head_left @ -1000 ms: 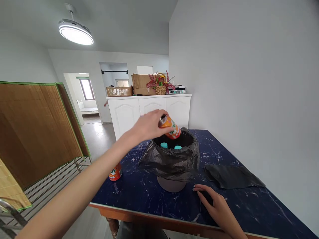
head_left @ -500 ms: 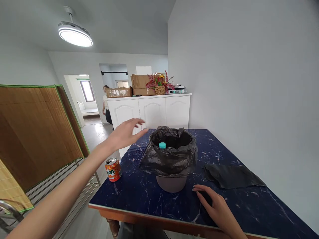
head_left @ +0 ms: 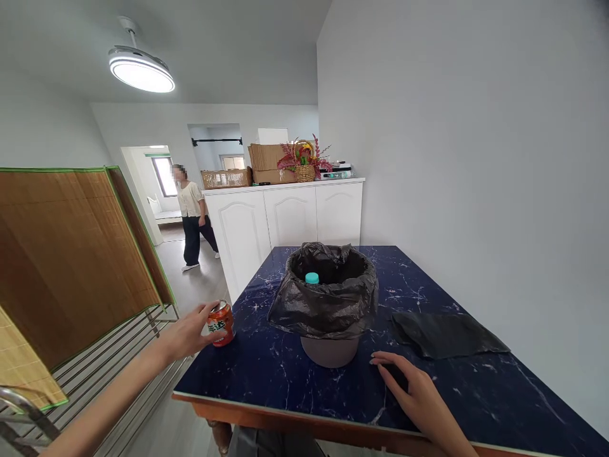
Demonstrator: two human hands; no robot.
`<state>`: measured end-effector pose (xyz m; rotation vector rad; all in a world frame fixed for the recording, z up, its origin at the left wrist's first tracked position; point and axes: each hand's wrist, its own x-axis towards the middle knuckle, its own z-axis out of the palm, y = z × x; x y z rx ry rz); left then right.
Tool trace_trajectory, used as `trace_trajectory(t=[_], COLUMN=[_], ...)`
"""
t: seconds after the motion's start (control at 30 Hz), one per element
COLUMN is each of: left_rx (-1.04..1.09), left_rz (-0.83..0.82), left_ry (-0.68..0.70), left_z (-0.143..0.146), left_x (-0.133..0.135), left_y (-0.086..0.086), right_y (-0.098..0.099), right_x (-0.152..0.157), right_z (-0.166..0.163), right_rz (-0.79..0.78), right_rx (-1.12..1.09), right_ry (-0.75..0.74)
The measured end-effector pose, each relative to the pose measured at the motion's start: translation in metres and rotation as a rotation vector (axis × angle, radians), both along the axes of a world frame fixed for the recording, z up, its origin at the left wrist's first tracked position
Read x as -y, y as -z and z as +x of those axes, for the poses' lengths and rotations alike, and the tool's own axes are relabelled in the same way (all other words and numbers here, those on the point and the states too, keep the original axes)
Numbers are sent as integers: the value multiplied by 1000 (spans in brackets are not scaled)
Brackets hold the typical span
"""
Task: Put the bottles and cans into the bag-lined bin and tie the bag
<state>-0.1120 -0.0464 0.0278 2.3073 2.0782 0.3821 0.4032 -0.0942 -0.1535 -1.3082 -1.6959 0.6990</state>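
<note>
An orange soda can [head_left: 221,322] stands upright at the left edge of the dark blue marble table [head_left: 295,374]. My left hand [head_left: 188,332] is at the can, thumb and fingers curled round its side. A small bin lined with a black bag [head_left: 328,304] stands mid-table, and a teal bottle cap [head_left: 312,278] shows inside it. My right hand [head_left: 413,392] lies flat on the table in front of the bin and to its right, fingers stretched out, holding nothing.
A folded black bag [head_left: 447,333] lies right of the bin near the white wall. A bamboo screen [head_left: 71,254] and a metal rack [head_left: 95,368] stand left of the table. Behind are white cabinets [head_left: 285,216]; a person [head_left: 193,216] walks in the doorway.
My left hand let an orange can go into the bin, drew back left and came down onto the second can at the table's edge. A person has stepped into view.
</note>
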Motion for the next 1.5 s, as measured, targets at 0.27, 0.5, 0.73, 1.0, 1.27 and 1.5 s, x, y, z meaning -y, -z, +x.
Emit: trace_trajectory(t=[0.27, 0.5, 0.73, 1.0, 1.27, 1.5], left_rx=[61, 490, 388, 207, 522, 555], left_rz=[150, 774, 488, 125, 131, 328], left_ry=[-95, 204, 551, 519, 575, 451], left_z=[37, 132, 224, 244, 237, 213], left_x=[-23, -17, -37, -67, -72, -61], left_y=[-12, -116, -143, -129, -123, -125], right_y=[1, 1, -3, -7, -10, -5], right_x=[0, -1, -1, 2, 3, 0], right_z=[0, 1, 0, -1, -1, -1], right_rz=[1, -52, -97, -42, 26, -40], right_rx=[-5, -33, -25, -19, 0, -24], right_ry=[9, -19, -30, -15, 19, -18])
